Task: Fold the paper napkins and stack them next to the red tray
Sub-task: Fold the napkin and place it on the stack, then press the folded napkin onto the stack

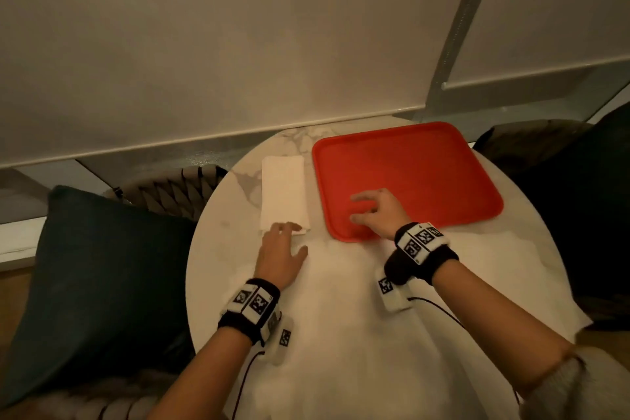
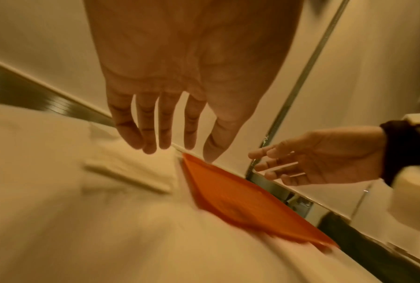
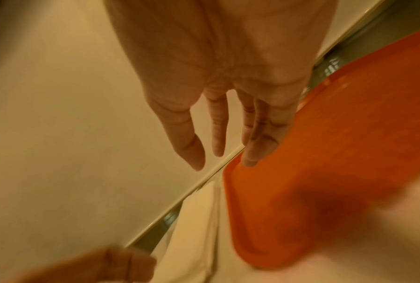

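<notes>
Flat folded napkins point(image 1: 283, 194) beside smooth rounded-rectangle red tray point(image 1: 426, 160)

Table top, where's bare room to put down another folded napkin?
Bare marble lies in front of the left hand and right hand, and behind the napkins. The gap between napkins and red tray is narrow.

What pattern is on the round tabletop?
White marble with grey veining on the round tabletop, clearest in the head view near the far edge.
</notes>
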`<state>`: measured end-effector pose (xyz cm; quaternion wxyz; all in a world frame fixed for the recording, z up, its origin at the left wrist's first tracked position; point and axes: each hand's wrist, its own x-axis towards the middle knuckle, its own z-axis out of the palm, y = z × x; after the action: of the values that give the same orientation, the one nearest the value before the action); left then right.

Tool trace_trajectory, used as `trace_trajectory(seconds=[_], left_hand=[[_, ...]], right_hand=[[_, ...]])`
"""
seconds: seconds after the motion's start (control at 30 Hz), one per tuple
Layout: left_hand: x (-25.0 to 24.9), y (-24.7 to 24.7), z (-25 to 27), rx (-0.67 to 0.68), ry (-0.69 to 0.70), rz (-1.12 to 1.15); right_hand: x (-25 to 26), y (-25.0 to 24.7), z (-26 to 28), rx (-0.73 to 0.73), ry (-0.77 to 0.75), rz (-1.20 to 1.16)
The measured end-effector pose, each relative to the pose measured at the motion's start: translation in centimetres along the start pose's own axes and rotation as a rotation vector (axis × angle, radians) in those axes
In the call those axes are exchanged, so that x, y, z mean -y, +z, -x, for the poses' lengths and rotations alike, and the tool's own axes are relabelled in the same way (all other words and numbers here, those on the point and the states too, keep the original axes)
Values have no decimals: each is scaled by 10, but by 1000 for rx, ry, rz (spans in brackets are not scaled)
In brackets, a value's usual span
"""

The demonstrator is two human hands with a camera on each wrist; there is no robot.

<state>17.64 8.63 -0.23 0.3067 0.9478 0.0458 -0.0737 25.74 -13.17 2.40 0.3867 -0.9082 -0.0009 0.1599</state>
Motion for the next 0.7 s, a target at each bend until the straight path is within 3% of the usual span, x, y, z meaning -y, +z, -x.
trace_trajectory(seconds=[0.17, 0.33, 0.47, 0.7], left_hand=[[-31, 53, 72, 112, -162, -217], [-35, 98, 118, 333, -371, -327], [-28, 103, 124, 319, -356, -284], [-22, 97, 138, 252, -330, -186]], right_hand=[[-52, -30, 70, 63, 49, -55], [-99, -12, 117, 214, 92, 118], [-120, 17, 134, 360, 72, 259], [-134, 28, 142, 324, -32, 332]])
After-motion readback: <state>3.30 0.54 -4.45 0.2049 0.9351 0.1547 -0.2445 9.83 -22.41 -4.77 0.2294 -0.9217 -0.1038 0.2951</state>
